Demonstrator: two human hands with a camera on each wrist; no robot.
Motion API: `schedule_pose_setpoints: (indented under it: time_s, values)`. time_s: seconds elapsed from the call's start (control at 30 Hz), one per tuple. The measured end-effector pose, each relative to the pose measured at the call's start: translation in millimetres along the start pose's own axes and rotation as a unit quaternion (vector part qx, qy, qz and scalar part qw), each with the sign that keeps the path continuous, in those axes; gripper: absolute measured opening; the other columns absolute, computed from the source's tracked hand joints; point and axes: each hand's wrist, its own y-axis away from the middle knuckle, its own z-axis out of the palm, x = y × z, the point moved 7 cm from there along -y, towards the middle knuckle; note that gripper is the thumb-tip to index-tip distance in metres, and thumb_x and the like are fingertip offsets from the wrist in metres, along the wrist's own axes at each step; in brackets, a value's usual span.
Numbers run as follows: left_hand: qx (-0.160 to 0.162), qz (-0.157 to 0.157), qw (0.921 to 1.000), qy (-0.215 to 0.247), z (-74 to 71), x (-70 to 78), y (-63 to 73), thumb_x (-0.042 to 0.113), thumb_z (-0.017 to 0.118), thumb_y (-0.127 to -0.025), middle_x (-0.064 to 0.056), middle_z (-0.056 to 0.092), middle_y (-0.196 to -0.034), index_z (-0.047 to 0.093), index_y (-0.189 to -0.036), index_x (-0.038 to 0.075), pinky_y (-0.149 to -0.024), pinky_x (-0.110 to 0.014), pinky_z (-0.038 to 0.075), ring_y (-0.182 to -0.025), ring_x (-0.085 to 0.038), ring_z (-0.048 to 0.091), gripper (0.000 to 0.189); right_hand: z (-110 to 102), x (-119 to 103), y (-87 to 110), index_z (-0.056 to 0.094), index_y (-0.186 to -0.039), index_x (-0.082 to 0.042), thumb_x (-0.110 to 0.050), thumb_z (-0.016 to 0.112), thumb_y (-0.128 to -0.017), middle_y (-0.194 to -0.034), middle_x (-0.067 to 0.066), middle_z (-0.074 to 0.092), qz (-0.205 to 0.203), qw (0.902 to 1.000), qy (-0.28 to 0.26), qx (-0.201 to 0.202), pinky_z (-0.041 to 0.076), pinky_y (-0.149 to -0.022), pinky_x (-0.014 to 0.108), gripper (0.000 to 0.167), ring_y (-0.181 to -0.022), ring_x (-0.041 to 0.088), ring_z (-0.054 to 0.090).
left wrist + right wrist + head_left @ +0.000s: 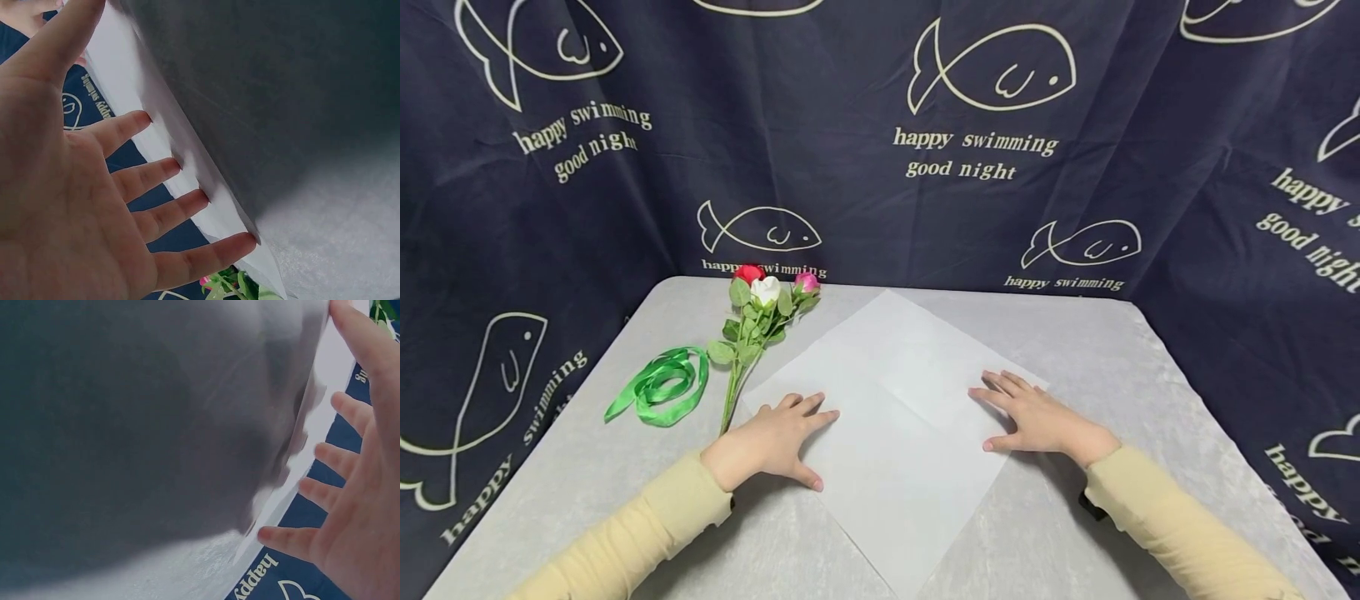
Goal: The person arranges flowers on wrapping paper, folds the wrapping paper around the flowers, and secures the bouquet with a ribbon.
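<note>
A white square sheet of paper [902,475] lies on the table, turned so that one corner points toward me. My left hand [778,442] is spread over its left side, fingertips on the paper. In the left wrist view the fingers of that hand [75,181] are straight and well apart, with their tips along the sheet's surface. On the opposite side, my right hand [1037,421] is spread the same way, tips at the paper's right part. The right wrist view shows this hand [356,506] with straight fingers and nothing held.
Artificial roses [766,291] in red, white and pink lie at the left, stems toward my left wrist. Left of them is a loosely coiled green ribbon [673,387]. The grey table [1090,350] is bordered by a dark blue curtain [857,133] with fish prints.
</note>
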Motion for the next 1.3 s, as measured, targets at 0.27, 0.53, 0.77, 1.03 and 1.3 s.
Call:
schedule_pose_setpoints:
  time_s: [0.27, 0.53, 0.77, 1.03, 1.3]
  values:
    - [0.016, 0.006, 0.9996, 0.021, -4.2, -7.7, 1.6, 0.063, 0.074, -0.066, -0.014, 0.030, -0.151, 0.040, -0.143, 0.020, -0.093, -0.067, 0.037, -0.132, -0.039, 0.033, 0.094, 7.1, 8.9, -4.1, 0.034, -0.146, -0.033, -0.070, 0.051, -0.082, -0.156, 0.006, 0.021, 0.033, 0.9991, 0.027, 0.003, 0.026, -0.096, 0.074, 0.076, -0.142, 0.041, 0.015]
    - [0.107, 0.003, 0.9942, -0.009, -17.7, -28.5, 6.6, 0.051, 0.072, -0.077, -0.020, 0.041, -0.142, 0.041, -0.142, 0.010, -0.092, -0.063, 0.040, -0.126, -0.041, 0.041, 0.083, 13.3, 15.6, -5.5, 0.031, -0.147, -0.036, -0.073, 0.045, -0.083, -0.157, 0.005, 0.019, 0.044, 0.9987, 0.025, -0.011, 0.024, -0.096, 0.075, 0.075, -0.141, 0.041, 0.017]
    - [0.172, -0.029, 0.9841, -0.032, -27.6, -48.5, 13.3, 0.046, 0.073, -0.077, -0.022, 0.045, -0.137, 0.041, -0.141, 0.006, -0.094, -0.062, 0.040, -0.124, -0.042, 0.042, 0.083, 15.3, 15.5, -6.1, 0.033, -0.146, -0.035, -0.072, 0.045, -0.083, -0.156, 0.005, 0.022, 0.043, 0.9985, 0.031, -0.014, 0.025, -0.095, 0.075, 0.074, -0.139, 0.042, 0.022]
    - [0.224, -0.065, 0.9715, -0.041, -39.2, -70.1, 21.4, 0.035, 0.076, -0.078, -0.026, 0.049, -0.130, 0.043, -0.136, -0.001, -0.090, -0.063, 0.041, -0.119, -0.045, 0.045, 0.076, 14.0, 13.0, -5.2, 0.034, -0.146, -0.035, -0.073, 0.045, -0.083, -0.155, 0.005, 0.024, 0.043, 0.9984, 0.033, -0.013, 0.026, -0.094, 0.075, 0.074, -0.139, 0.042, 0.023]
    - [0.238, -0.099, 0.9659, -0.022, -47.9, -93.6, 27.7, 0.028, 0.076, -0.079, -0.030, 0.052, -0.123, 0.046, -0.131, -0.005, -0.085, -0.062, 0.044, -0.113, -0.048, 0.048, 0.069, 13.4, 12.5, -5.1, 0.035, -0.146, -0.034, -0.072, 0.046, -0.083, -0.155, 0.005, 0.025, 0.038, 0.9986, 0.035, -0.007, 0.027, -0.094, 0.075, 0.074, -0.138, 0.042, 0.024]
